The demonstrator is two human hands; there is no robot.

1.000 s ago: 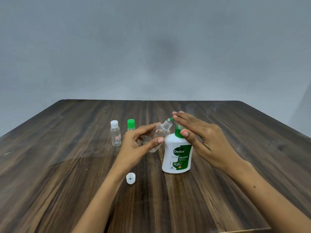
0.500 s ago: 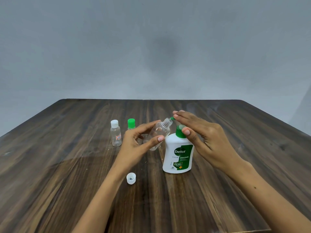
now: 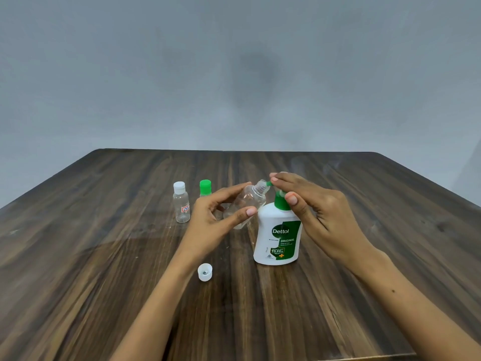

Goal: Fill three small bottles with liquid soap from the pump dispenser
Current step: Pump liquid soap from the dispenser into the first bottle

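Note:
A white pump dispenser (image 3: 277,238) with a green pump head stands mid-table. My left hand (image 3: 216,217) grips a clear uncapped small bottle (image 3: 247,203), tilted with its open neck at the green nozzle. My right hand (image 3: 312,207) lies over the pump head, its straight fingers pressing on top and the thumb against the green collar. A small bottle with a white cap (image 3: 181,203) stands upright at the left. Beside it a small bottle with a green cap (image 3: 205,187) is partly hidden behind my left hand. A loose white cap (image 3: 204,272) lies on the table near my left wrist.
All of this sits on a dark wooden table (image 3: 104,256), whose far edge meets a plain grey wall. Bare wood stretches to the left, to the right and toward the near edge.
The clear bottle and both hands have risen slightly with the pump head. Otherwise the hands hold the same pose, and the other bottles and the cap have not moved.

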